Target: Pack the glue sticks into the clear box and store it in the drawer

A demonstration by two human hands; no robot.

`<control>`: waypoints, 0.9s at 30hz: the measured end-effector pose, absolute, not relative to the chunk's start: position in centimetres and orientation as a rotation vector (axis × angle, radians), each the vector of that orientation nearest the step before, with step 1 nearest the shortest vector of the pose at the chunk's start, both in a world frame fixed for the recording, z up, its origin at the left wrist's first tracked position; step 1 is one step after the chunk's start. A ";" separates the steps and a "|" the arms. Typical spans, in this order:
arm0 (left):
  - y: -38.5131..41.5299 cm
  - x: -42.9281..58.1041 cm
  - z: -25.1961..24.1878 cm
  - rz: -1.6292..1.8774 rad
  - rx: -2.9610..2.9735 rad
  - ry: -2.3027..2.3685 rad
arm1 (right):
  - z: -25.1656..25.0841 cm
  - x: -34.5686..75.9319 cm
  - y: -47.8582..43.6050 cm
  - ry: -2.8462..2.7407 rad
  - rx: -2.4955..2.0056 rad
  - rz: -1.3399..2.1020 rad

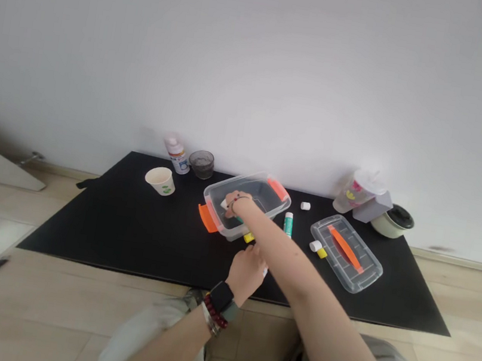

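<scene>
My right hand reaches down into a clear plastic box with orange clips. Its fingers are closed round a glue stick, whose white end and a bit of green show. My left hand, wearing a watch, is closed in front of the box under my right forearm. A small white bit shows at its edge; what it holds is mostly hidden. A yellow piece lies just beyond its knuckles. Another glue stick, white and green, is right of the box, partly behind my forearm.
On the black table are a paper cup, a spray bottle, a dark glass, a box lid, white caps, a yellow cap, a lidded tumbler and a bowl. A wall stands behind.
</scene>
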State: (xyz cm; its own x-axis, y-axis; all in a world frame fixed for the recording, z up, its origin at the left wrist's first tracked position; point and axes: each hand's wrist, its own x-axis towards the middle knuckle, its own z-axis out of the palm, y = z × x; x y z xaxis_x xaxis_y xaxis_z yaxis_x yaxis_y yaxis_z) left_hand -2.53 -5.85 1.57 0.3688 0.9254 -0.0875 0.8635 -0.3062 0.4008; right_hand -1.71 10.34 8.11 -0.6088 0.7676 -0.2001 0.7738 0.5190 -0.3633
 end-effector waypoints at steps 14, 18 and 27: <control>-7.3 -1.7 1.3 0.565 1.747 0.892 | 6.1 18.5 -5.5 2.364 2.064 -2.052; -7.7 -1.6 1.7 0.472 1.730 0.818 | 4.0 19.0 -6.7 2.299 2.081 -2.069; -7.1 -1.8 2.3 0.438 2.542 0.963 | 4.5 19.4 -7.7 2.519 1.754 -1.453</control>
